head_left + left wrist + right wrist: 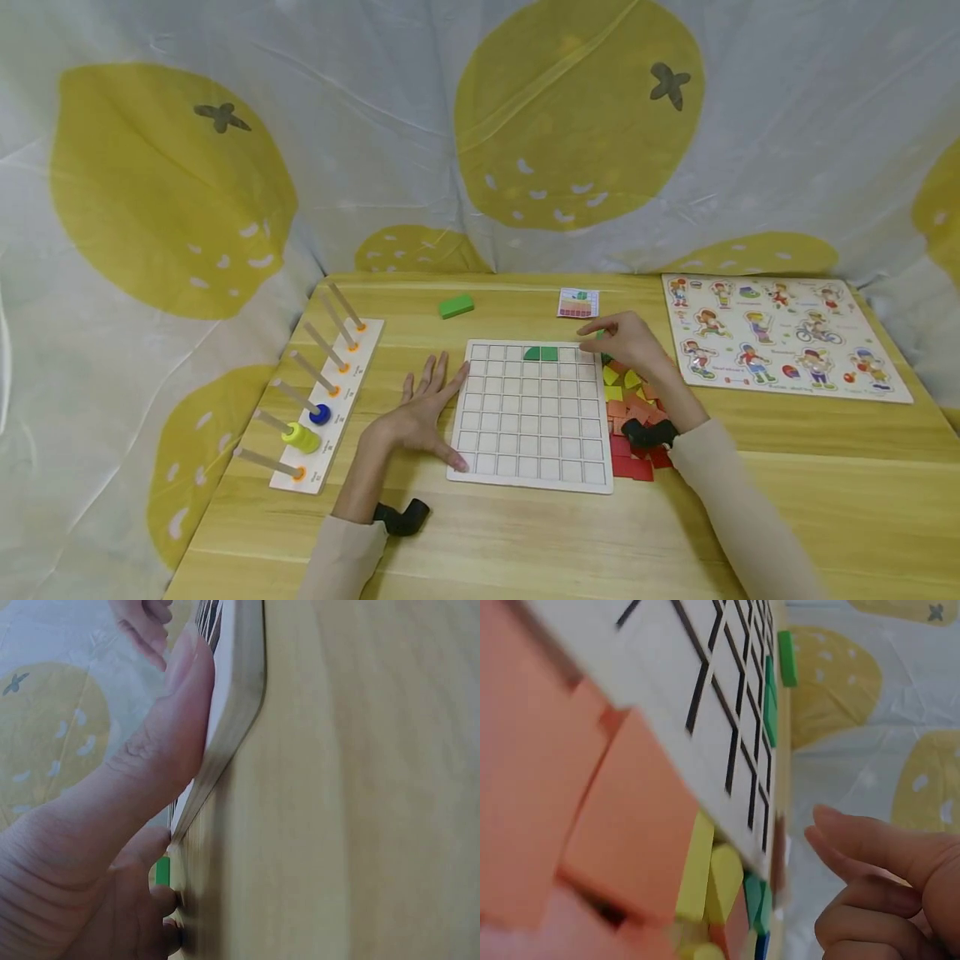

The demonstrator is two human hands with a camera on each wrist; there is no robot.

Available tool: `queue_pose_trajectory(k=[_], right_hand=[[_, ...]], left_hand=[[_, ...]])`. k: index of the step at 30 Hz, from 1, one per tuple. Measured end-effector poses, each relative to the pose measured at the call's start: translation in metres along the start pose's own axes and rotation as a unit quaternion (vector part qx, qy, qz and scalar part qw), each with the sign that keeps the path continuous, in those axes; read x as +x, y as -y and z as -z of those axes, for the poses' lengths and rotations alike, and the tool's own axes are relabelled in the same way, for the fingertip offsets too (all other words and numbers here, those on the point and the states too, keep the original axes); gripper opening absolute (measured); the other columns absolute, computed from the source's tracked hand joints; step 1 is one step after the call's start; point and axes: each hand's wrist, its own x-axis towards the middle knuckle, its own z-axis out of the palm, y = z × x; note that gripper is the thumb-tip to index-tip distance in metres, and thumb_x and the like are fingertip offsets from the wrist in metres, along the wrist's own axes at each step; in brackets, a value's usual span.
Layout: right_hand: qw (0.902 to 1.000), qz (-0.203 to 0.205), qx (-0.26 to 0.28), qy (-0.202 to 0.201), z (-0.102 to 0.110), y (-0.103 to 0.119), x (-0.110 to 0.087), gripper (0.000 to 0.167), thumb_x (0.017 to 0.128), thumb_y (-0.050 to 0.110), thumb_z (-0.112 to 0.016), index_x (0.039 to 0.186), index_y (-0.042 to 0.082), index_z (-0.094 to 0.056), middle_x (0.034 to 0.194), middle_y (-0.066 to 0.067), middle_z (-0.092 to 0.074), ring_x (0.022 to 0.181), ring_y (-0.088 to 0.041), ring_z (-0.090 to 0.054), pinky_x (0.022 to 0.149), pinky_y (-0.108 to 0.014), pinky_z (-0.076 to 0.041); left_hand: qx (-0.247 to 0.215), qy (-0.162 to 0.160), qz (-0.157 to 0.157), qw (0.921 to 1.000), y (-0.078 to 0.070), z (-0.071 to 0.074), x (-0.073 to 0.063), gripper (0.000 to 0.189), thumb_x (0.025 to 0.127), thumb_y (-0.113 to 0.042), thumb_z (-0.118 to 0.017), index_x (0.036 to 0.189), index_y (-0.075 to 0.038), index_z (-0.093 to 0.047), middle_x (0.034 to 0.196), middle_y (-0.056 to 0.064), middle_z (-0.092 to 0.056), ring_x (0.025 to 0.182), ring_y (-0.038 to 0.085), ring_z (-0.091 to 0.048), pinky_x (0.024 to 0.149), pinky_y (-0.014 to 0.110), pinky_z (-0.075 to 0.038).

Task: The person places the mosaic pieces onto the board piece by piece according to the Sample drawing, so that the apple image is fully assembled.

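Note:
My left hand (422,419) lies at the left side of a white grid board (534,414), thumb and fingers spread along its edge. In the left wrist view the thumb (169,724) rests against the board's rim. A rounded green tile (532,353) and a green square tile (549,354) sit side by side in the board's top row. Over the top right corner hovers my right hand (626,340), thumb and index finger slightly apart with nothing visible between them. Below it, loose orange tiles (634,821), yellow tiles (725,881) and green tiles (757,904) lie beside the board.
Left stands a peg board (347,367) with upright sticks, yellow rings (302,437) and a blue ring (320,414). A green block (456,307) and a small pattern card (578,302) lie behind the grid. A picture puzzle (780,337) lies at the right; a lemon-print curtain (397,158) hangs behind.

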Motion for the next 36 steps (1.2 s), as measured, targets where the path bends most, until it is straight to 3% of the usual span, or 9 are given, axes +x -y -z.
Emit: queue_pose_trajectory(k=[8,14,25,36], right_hand=[[0.9987,-0.05,0.0,-0.012,0.032,-0.028,-0.019,0.036,0.095,0.021,-0.074,0.125,0.002,-0.073,0.057,0.003,-0.039,0.049,-0.016,-0.037,0.047,-0.027,-0.032],[0.9991,-0.041,-0.007,-0.002,0.033,-0.036,-0.023,0.038,0.093,0.019,-0.077,0.125,-0.001,-0.073,0.054,0.005,-0.04,0.044,-0.012,-0.034,0.045,-0.026,-0.031],[0.9989,-0.025,-0.034,-0.021,0.031,-0.03,-0.006,0.035,0.094,0.018,-0.076,0.127,0.003,-0.073,0.055,0.004,-0.035,0.049,-0.015,-0.032,0.048,-0.026,-0.027],[0.9984,-0.038,-0.039,-0.016,0.028,-0.027,0.01,0.036,0.093,0.011,-0.073,0.128,0.003,-0.073,0.059,0.001,-0.043,0.055,-0.017,-0.038,0.054,-0.029,-0.035]], left_hand=[[-0.002,-0.001,-0.005,1.0,0.001,-0.001,0.001,0.151,0.059,-0.053,-0.097,0.168,-0.021,0.003,0.169,0.022,0.026,0.157,0.042,0.026,0.124,0.07,0.013],[-0.003,-0.002,-0.006,1.0,0.004,-0.002,0.001,0.152,0.058,-0.054,-0.097,0.168,-0.021,0.003,0.169,0.021,0.027,0.157,0.042,0.026,0.124,0.07,0.013],[-0.006,-0.003,-0.009,0.9999,0.003,0.0,0.001,0.152,0.059,-0.053,-0.097,0.168,-0.019,0.003,0.169,0.022,0.027,0.157,0.043,0.026,0.123,0.071,0.013],[-0.004,0.0,-0.008,1.0,0.002,-0.001,0.002,0.152,0.059,-0.053,-0.097,0.168,-0.02,0.003,0.169,0.022,0.027,0.157,0.042,0.026,0.124,0.07,0.013]])
